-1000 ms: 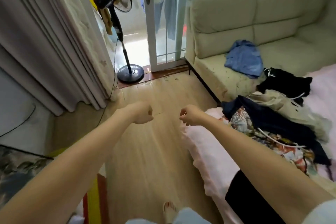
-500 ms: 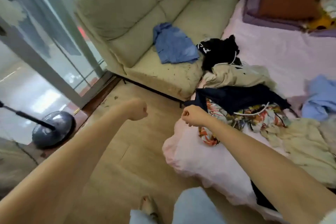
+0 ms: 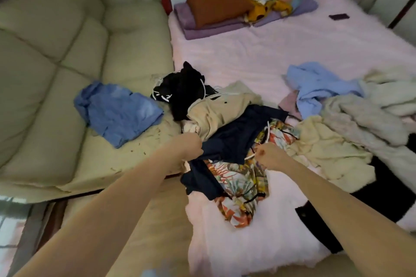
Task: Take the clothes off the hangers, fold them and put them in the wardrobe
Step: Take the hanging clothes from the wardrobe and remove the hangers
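Navy fabric garment [image 3: 238, 132] lies crumpled atop the pile on the pink bed [image 3: 258, 51], over a white plastic hanger [image 3: 266, 135]. Left hand [image 3: 188, 146] pinches its edge; right hand [image 3: 269, 158] is fisted at the hanger, grip unclear.

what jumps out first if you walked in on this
The heap of clothes on the near corner of the pink bed: a navy garment over a bright leaf-print one, with the left hand and right hand reaching into it. Beside it, a blue shirt lies alone on the cream sofa.
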Motion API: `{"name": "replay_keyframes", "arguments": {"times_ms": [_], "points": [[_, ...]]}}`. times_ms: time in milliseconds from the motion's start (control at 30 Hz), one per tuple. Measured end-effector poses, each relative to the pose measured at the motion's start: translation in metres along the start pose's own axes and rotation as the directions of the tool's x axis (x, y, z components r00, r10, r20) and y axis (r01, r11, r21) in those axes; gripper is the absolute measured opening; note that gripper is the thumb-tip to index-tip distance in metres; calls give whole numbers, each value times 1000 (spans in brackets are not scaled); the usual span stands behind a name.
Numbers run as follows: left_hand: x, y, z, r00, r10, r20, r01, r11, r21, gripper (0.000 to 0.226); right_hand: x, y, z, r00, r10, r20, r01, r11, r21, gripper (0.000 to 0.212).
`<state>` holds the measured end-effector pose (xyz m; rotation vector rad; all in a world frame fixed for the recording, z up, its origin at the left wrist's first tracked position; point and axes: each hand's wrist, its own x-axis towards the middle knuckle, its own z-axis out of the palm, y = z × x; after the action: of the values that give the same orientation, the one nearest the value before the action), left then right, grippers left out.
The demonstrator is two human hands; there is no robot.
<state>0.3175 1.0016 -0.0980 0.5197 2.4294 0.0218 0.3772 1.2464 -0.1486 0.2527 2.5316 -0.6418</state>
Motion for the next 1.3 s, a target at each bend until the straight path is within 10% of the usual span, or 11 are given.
{"name": "replay_keyframes", "arguments": {"times_ms": [600, 900, 1100, 1300], "points": [[336, -171, -82, 971, 222, 93, -215, 973, -83, 43, 261, -84, 0, 882, 468, -58, -413, 827, 382, 19], [492, -216, -39, 997, 75, 25, -57, 905, -422, 47, 411, -98, 39, 934, 282, -217, -261, 958, 118, 48], [538, -206, -4, 991, 15, 135, 58, 853, -519, 52, 443, -96, 89, 982, 178, -67, -183, 980, -83, 43], [535, -201, -6, 972, 81, 220, 89, 739, -668, 68, 411, -83, 115, 949, 292, -122, -275, 951, 140, 23]]}}
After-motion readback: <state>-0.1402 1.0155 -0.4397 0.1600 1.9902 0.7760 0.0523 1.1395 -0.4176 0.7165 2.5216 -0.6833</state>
